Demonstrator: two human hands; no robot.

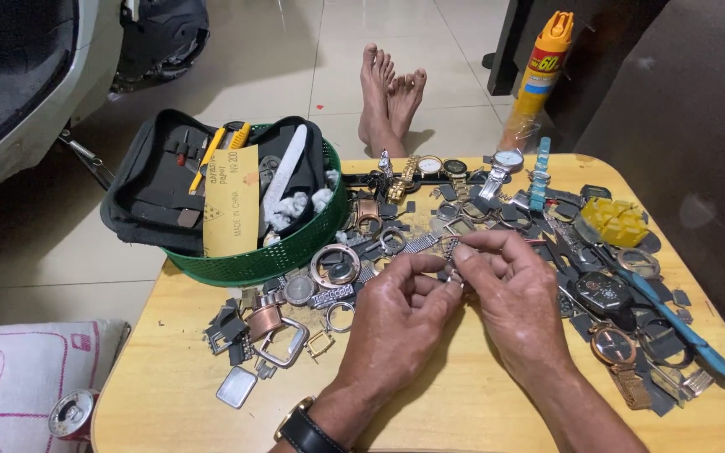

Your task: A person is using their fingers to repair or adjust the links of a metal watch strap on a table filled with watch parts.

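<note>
Left hand point(400, 315), right hand point(513, 294) pinch small linked metal strap piece point(451, 252)

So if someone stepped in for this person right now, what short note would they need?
Left hand and right hand: both pinch a small metal watch-band piece between the fingertips, above the wooden table.
Around them: loose watch cases, bands and whole watches; green basket of tools at left; blue-handled tool at right.
Done: parts lie spread out.
Left: the piece remains in hand.
</note>
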